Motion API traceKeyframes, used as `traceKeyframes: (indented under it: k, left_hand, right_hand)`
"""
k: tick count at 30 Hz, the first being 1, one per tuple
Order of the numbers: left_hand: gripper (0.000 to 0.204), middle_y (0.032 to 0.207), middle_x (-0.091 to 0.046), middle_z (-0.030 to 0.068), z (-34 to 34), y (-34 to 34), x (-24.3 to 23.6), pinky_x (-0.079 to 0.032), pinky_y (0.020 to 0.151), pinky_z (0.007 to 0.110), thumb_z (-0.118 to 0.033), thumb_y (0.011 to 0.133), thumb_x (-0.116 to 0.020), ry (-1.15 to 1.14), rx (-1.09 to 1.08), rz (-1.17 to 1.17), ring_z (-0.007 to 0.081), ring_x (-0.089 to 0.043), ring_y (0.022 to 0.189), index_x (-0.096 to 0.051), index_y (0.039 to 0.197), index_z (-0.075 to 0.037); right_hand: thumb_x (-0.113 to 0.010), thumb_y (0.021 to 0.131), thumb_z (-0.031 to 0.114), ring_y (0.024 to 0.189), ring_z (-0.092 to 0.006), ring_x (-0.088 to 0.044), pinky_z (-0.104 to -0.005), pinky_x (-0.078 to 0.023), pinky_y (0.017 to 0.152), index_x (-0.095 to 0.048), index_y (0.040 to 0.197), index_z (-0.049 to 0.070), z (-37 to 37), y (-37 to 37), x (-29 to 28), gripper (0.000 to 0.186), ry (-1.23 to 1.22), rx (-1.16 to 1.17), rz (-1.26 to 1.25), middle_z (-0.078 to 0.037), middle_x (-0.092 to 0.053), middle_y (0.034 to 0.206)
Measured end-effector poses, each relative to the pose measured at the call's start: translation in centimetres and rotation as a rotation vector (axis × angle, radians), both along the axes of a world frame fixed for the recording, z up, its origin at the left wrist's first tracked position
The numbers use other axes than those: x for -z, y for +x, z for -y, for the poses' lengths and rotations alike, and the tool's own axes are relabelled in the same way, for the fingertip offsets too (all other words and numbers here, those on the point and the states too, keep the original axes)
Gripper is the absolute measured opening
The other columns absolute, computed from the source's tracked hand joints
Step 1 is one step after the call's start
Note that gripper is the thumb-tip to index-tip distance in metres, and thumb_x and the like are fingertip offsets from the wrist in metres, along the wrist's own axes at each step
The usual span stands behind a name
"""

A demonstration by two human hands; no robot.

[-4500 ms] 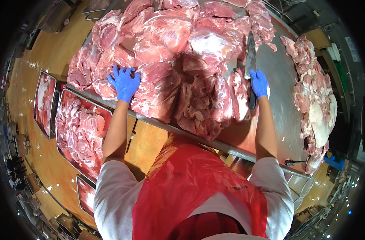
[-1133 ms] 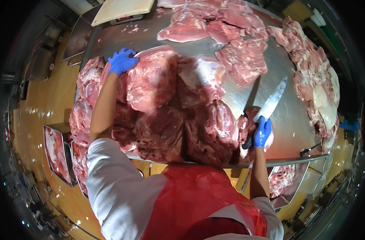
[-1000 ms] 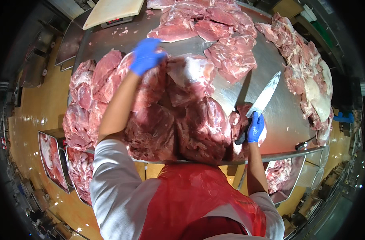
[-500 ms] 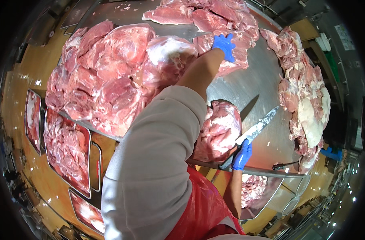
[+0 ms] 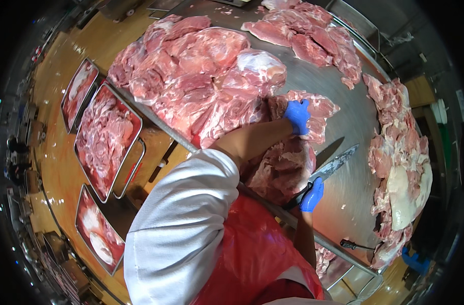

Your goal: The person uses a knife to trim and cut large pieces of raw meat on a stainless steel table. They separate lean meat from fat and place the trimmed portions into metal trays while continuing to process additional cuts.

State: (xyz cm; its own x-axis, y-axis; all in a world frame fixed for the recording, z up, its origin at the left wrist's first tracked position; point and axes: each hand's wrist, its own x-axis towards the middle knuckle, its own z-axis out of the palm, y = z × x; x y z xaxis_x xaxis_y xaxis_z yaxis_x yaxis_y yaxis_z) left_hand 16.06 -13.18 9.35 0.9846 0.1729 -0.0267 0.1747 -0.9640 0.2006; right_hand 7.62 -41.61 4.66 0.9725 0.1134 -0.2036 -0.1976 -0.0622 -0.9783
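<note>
My blue-gloved left hand (image 5: 297, 116) reaches across in front of me, fingers curled onto a flat slab of pink raw meat (image 5: 323, 111) at the middle of the steel table (image 5: 346, 203). Beside the table's near edge, my blue-gloved right hand (image 5: 312, 194) grips a large knife (image 5: 333, 163) by its black handle, the blade pointing forward and to the right. A darker, shaded lump of meat (image 5: 277, 175) lies just left of that hand, partly under my left forearm. A broad heap of meat (image 5: 186, 61) covers the table to the left.
More cuts lie at the back (image 5: 308, 38) and in a long row with pale fat (image 5: 399, 188) on the right. A black-handled tool (image 5: 350, 244) rests near the front edge. Metal trays of meat (image 5: 102, 142) stand off the table's left side, above an orange floor (image 5: 54, 168).
Since half a second ago, my left hand has come back toward me, and the slab under it has moved nearer, onto the bare patch beside the heap. The knife remains in my right hand.
</note>
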Motion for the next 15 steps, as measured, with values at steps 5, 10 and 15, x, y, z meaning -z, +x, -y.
traceKeyframes:
  k: [5, 10, 15]
  left_hand:
    - [0.041, 0.112, -0.056, 0.0201, -2.3, -4.5, 1.3, -0.048, 0.079, 0.048, -0.046, 0.071, -0.069, -0.017, 0.024, 0.386, 0.0372, -0.061, 0.093, -0.073, 0.096, -0.015]
    - [0.048, 0.127, -0.052, 0.0201, -3.2, -11.3, -4.3, -0.041, 0.093, 0.054, -0.045, 0.072, -0.067, -0.209, -0.038, 0.038, 0.0417, -0.051, 0.114, -0.068, 0.106, -0.012]
    - [0.069, 0.15, -0.035, 0.0242, -2.5, -28.8, -0.6, -0.022, 0.109, 0.063, -0.054, 0.078, -0.069, -0.015, -0.253, 0.236, 0.0453, -0.029, 0.14, -0.057, 0.136, -0.019]
  right_hand:
    - [-0.046, 0.105, 0.032, 0.08, -0.0186, -0.048, -0.0352, -0.043, 0.073, -0.055, 0.094, 0.0, -1.8, -0.5, 2.9, 0.035, -0.173, 0.024, 0.23, -0.008, -0.054, 0.089]
    - [-0.047, 0.103, 0.034, 0.084, -0.024, -0.05, -0.0392, -0.044, 0.077, -0.054, 0.099, -0.003, -4.1, -1.4, 2.1, 0.038, -0.182, 0.142, 0.178, -0.014, -0.055, 0.094]
    - [-0.047, 0.103, 0.035, 0.086, -0.0204, -0.049, -0.0359, -0.043, 0.079, -0.053, 0.1, -0.002, -5.6, -2.2, 0.9, 0.037, -0.079, 0.168, 0.121, -0.009, -0.052, 0.094]
